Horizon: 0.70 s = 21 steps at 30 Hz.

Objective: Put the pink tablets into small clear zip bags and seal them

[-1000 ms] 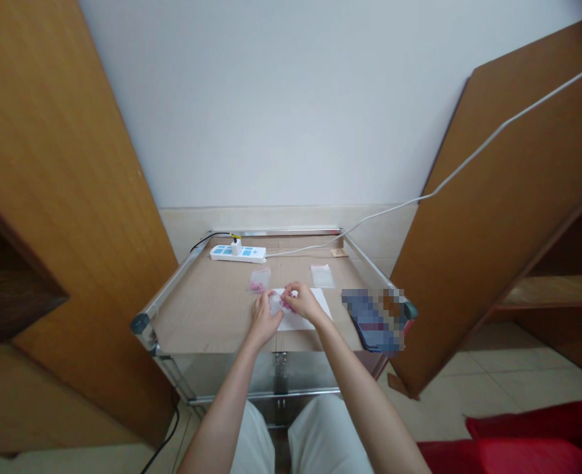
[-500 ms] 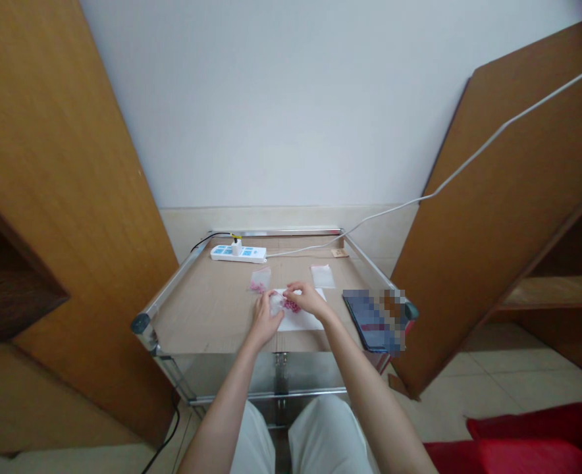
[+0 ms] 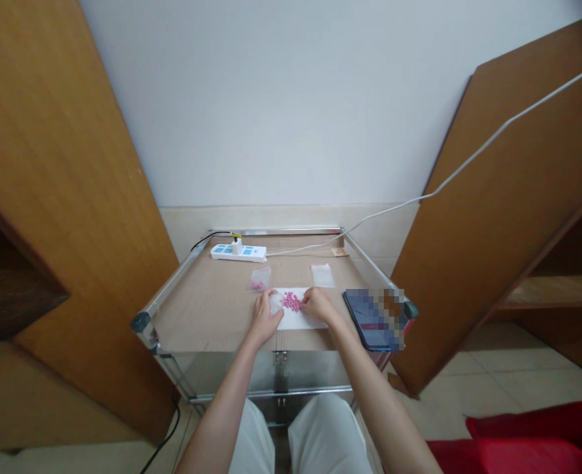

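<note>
A pile of small pink beads [image 3: 291, 301] lies on a white sheet of paper [image 3: 301, 319] on the table's brown top [image 3: 212, 309]. My left hand [image 3: 266, 315] pinches a small clear plastic bag [image 3: 274, 301] at the pile's left side. My right hand [image 3: 317, 304] rests on the paper just right of the pile, fingers curled; what they hold, if anything, is too small to see. A second small bag with pink beads [image 3: 259, 280] lies behind my left hand. An empty clear bag [image 3: 322, 275] lies behind my right hand.
A white power strip [image 3: 238, 252] with a plug and cables sits at the table's far edge. A dark flat object [image 3: 370, 319] lies at the right edge. Wooden boards [image 3: 493, 210] lean on both sides. Metal rails [image 3: 172, 283] frame the table.
My right hand has moved right and down off the beads, so the pink pile now shows on the paper. My left hand has stayed in place with the bag.
</note>
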### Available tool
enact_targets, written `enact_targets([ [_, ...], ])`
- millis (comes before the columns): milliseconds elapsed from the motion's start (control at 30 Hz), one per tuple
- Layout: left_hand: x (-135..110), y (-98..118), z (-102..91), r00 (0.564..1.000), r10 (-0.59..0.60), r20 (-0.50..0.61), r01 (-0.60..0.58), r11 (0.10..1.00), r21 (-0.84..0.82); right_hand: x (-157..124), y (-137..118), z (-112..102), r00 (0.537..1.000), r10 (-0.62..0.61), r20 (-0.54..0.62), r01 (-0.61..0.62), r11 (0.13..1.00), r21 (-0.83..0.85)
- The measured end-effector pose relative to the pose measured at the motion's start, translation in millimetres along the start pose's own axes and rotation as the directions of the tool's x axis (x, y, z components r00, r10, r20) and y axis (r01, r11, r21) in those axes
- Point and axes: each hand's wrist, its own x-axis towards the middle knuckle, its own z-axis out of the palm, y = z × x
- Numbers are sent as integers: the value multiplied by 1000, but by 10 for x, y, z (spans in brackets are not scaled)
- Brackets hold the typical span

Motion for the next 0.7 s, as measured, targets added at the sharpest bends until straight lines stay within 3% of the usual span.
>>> enact_targets([
  [400, -9, -6, 2, 1000, 6, 8, -6, 1000, 0, 15, -1, 65, 999, -33, 5, 33, 999, 23],
  [567, -9, -4, -5, 1000, 8, 5, -8, 1000, -23, 15, -27, -3, 999, -14, -50, 17, 998, 55],
  [700, -9, -6, 3, 1000, -10, 2, 10, 999, -32, 44, -109, -93, 991, -76, -111, 93, 982, 162],
])
